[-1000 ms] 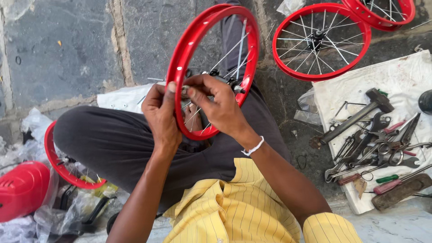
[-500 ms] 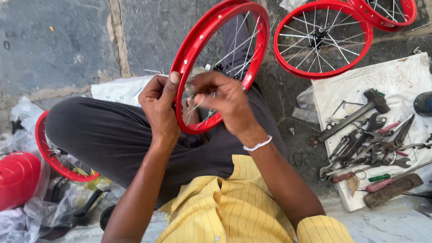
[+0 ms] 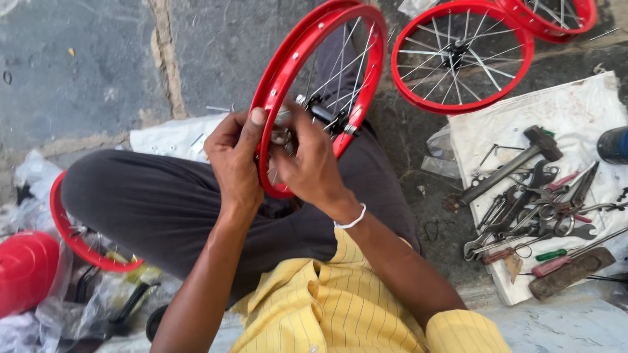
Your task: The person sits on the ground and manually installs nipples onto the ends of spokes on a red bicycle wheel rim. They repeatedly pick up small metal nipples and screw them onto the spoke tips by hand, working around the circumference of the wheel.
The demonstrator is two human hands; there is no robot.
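A red bicycle wheel rim (image 3: 288, 72) with thin silver spokes stands upright on my lap, seen almost edge-on. My left hand (image 3: 234, 160) grips the near side of the rim, thumb up along its outer face. My right hand (image 3: 311, 163) reaches inside the rim among the spokes, fingers closed around a spoke near the hub (image 3: 324, 112). What the fingertips pinch is hidden. A white band circles my right wrist. I sit cross-legged in dark trousers and a yellow striped shirt.
A finished red spoked wheel (image 3: 458, 55) lies on the stone floor at top right, another behind it. A white cloth (image 3: 575, 104) at right carries a hammer (image 3: 517, 160), pliers, spanners and screwdrivers. Another red rim (image 3: 72, 235) and a red round cover (image 3: 26, 268) lie at left among plastic bags.
The rim has tilted and shifted slightly in my lap. My right hand has moved deeper between the spokes toward the hub; my left hand keeps its grip on the rim.
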